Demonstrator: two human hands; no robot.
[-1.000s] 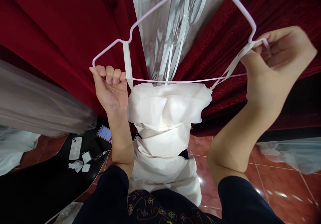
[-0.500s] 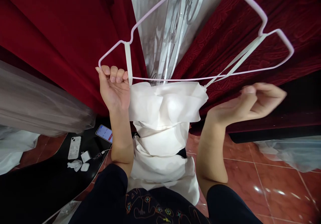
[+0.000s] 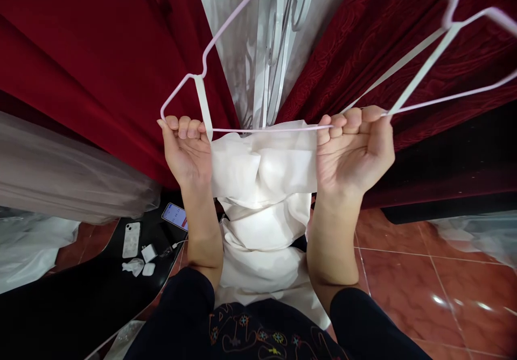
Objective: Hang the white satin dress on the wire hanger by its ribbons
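Note:
A pale pink hanger (image 3: 234,20) spans the upper part of the head view, its top cut off by the frame. By two thin straps a white dress (image 3: 269,223) hangs from the hanger's notches, its ruffled top just below the lower bar and its skirt folding down toward me. My left hand (image 3: 188,150) is closed around the bar at the hanger's left corner, beside the left strap. Fingers curled over the same bar, my right hand (image 3: 353,147) grips it near the foot of the right strap (image 3: 424,69).
Red curtains (image 3: 100,48) hang on both sides, with white metalwork (image 3: 277,42) between them. At lower left a black table (image 3: 81,290) carries a lit phone (image 3: 175,216), a white phone (image 3: 131,240) and a white charger (image 3: 149,253). Reddish tiles (image 3: 396,274) cover the floor.
My right hand has come in from the right and closed on the hanger's lower bar. The hanger's right end has shifted up and right. My left hand keeps its hold.

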